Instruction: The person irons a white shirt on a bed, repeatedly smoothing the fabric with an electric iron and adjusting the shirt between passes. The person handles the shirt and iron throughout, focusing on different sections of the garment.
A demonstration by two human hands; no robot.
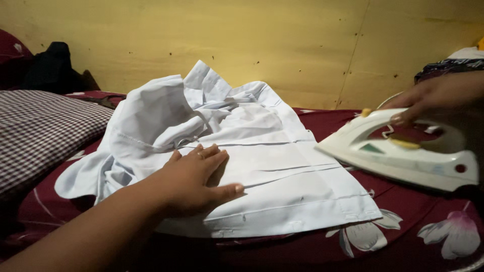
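- The right hand (436, 98) is cut off by the right edge of the view, so only the fingers and part of the wrist show; the fingers wrap over the handle of the iron (403, 153), gripping it.
- The rear of the iron runs into shadow at the right edge, and it is hard to tell whether its flat underside touches anything or hangs just above the bedsheet (403, 242).
- The iron's long axis runs left to right, with its pointed nose aimed left toward the shirt (262, 166) and nearly meeting the shirt's right edge.
- The shirt is pale blue-white and lies on the dark red flowered bedsheet in the middle of the view; its near half is spread flat with pressed folds, while the far half is bunched up in a heap, so the collar and sleeves are hard to sort out.
- The left hand (194, 181) lies palm down on the flat part of the shirt, fingers loose and spread, thumb out to the right, pressing the cloth and grasping nothing; the forearm comes in from the lower left corner.
- A checked pillow (45, 131) sits at the left, partly cut off, just beside the shirt's bunched edge.
- Dark clothing (50, 65) lies against the yellow wall (282, 40), too dim to make out.
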